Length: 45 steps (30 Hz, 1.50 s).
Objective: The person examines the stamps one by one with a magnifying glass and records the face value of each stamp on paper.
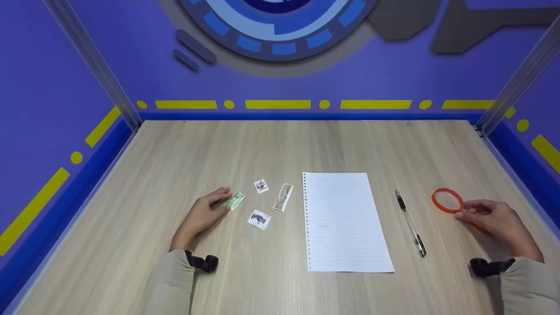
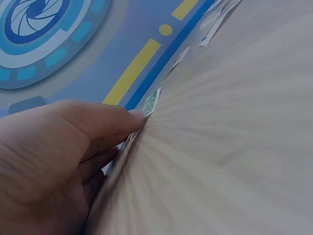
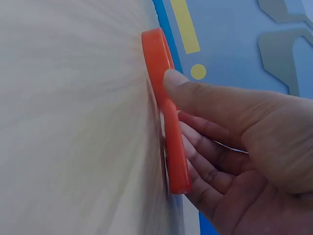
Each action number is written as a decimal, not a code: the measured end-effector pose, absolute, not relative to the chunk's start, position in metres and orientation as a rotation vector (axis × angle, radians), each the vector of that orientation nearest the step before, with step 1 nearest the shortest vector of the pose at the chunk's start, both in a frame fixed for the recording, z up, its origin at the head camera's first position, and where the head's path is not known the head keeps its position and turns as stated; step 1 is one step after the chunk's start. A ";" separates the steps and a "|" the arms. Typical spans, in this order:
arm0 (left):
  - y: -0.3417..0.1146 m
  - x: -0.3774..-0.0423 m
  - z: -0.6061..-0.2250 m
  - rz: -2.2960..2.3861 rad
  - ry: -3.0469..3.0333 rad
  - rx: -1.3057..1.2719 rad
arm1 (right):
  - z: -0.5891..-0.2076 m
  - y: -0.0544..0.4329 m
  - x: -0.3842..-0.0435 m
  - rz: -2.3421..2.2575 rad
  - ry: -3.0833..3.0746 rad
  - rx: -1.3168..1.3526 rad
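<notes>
My left hand (image 1: 202, 213) pinches the near edge of a small green stamp (image 1: 236, 200) between thumb and fingers, low over the tabletop. In the left wrist view the thumb tip lies against the stamp (image 2: 151, 102), and the other fingers are partly hidden behind it. On the right, my right hand (image 1: 501, 221) grips an orange-red magnifying glass (image 1: 460, 205) near where the handle meets the rim. Seen from the right wrist, its handle (image 3: 175, 152) runs between the thumb and the fingers, close to the table surface.
Three more stamps lie right of the green one: a small one (image 1: 261, 186), a long one (image 1: 283, 197) and one with a dark picture (image 1: 259, 219). A lined sheet (image 1: 345, 218) is mid-table, with a pen (image 1: 410, 223) beside it. Blue walls (image 1: 271, 87) border the table.
</notes>
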<state>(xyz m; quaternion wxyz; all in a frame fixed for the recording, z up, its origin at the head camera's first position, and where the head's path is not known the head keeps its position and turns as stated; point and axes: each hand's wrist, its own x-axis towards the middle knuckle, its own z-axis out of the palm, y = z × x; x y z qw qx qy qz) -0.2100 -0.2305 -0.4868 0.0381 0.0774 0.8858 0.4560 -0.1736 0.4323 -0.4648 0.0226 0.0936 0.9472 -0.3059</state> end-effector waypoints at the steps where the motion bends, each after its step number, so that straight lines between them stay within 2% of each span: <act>1: -0.231 -0.210 -0.487 1.402 2.718 0.233 | -0.465 0.432 -0.174 -0.933 2.935 0.284; 11: -0.231 -0.210 -0.487 1.398 2.726 0.263 | -0.465 0.432 -0.175 -0.887 2.921 0.336; 45: -0.231 -0.209 -0.486 1.396 2.728 0.261 | -0.459 0.418 -0.176 -0.874 3.021 0.145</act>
